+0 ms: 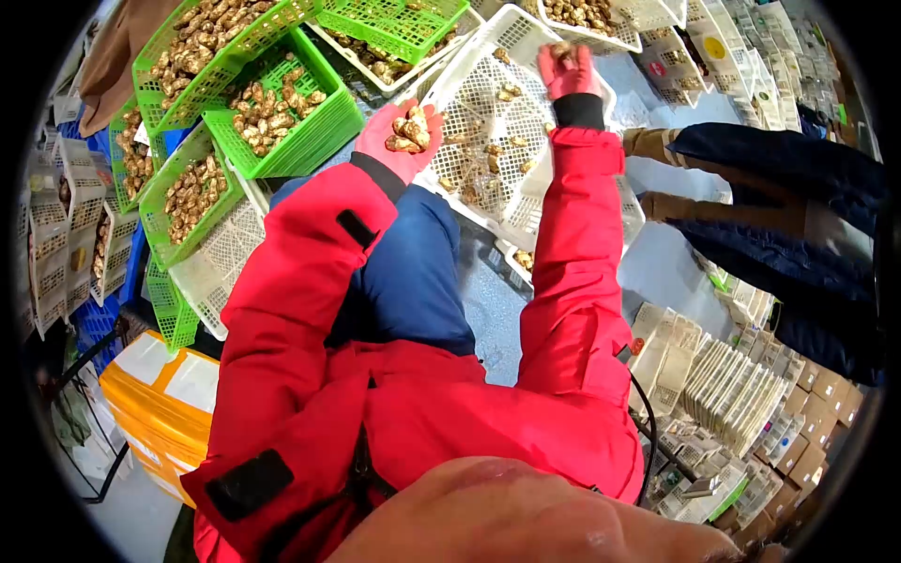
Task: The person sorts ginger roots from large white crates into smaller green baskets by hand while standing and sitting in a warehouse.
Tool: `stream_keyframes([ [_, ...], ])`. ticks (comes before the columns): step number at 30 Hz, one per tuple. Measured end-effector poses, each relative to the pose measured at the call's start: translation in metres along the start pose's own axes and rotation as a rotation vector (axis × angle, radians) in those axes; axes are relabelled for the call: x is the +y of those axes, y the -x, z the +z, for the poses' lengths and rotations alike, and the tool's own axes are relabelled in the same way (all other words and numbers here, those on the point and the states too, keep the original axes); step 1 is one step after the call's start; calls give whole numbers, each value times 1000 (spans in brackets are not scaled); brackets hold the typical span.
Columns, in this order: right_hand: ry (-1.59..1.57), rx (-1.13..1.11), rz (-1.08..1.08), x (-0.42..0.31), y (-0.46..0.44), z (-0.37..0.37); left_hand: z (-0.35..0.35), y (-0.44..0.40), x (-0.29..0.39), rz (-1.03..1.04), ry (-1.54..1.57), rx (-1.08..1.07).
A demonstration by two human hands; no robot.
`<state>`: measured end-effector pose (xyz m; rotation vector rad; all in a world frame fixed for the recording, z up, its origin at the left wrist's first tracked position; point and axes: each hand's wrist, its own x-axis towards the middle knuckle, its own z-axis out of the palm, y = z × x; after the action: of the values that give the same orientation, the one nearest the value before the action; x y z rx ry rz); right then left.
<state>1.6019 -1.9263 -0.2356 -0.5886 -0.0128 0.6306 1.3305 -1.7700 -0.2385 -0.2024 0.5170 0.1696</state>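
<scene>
Several stubby brown-and-cream mushrooms (409, 131) lie in the upturned palm of my left hand (383, 150), fingers curled around them. It is held at the left edge of a white perforated plastic basket (479, 103), where a few more mushrooms (509, 92) are scattered. My right hand (570, 80) reaches to the far right side of that basket. Its fingers are bent around a mushroom (562, 51), which shows at the fingertips.
On the left stand green baskets (324, 131) of mushrooms, some stacked. Another green basket (413, 33) sits at the top. A person in dark trousers (779, 159) stands close on the right. An orange-yellow box (155, 403) is at lower left, and stacked white baskets (732, 385) at lower right.
</scene>
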Motion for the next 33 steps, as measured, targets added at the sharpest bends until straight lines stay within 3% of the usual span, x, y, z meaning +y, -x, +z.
stream_keyframes([
  [1,0,165,122,-25,-29,-19,9,6,2,20,18,-22],
  [2,185,288,-16,-22,-26,5,17,12,11,1,22,-70],
  [5,149,-69,274,0,-28,-37,50,34,47,101,98,-203],
  [6,353,-31,254,10,-12,-34,60,39,63,161,118,-245],
  [8,309,-123,407,28,18,-32,85,57,105,317,140,-337],
  [9,359,16,404,35,31,-31,101,68,131,371,144,-339],
  [10,666,-145,338,43,36,-43,112,77,158,424,152,-340],
  [11,966,-285,231,50,40,-58,121,80,178,552,68,-195],
  [12,349,-47,429,55,35,-80,126,86,198,670,-7,-50],
  [15,437,-11,464,52,64,-62,85,91,254,701,-238,-222],
  [16,507,35,472,52,64,-64,95,118,216,684,-343,-134],
  [19,466,20,492,49,69,-80,82,127,177,605,-218,-57],
  [23,469,75,521,49,80,-71,47,137,166,295,-255,-429],
  [24,481,77,509,47,86,-63,48,141,159,437,-282,-188],
  [26,452,50,524,40,91,-64,13,127,181,291,-158,-364],
  [27,385,-41,573,37,87,-73,16,142,187,145,319,-415],
  [29,629,103,534,40,114,-37,23,177,200,-177,1250,-533],
  [32,491,78,514,31,104,-68,37,217,205,-983,2550,-608],
  [33,431,-141,531,24,102,-85,56,256,225,-1116,2257,-616],
])
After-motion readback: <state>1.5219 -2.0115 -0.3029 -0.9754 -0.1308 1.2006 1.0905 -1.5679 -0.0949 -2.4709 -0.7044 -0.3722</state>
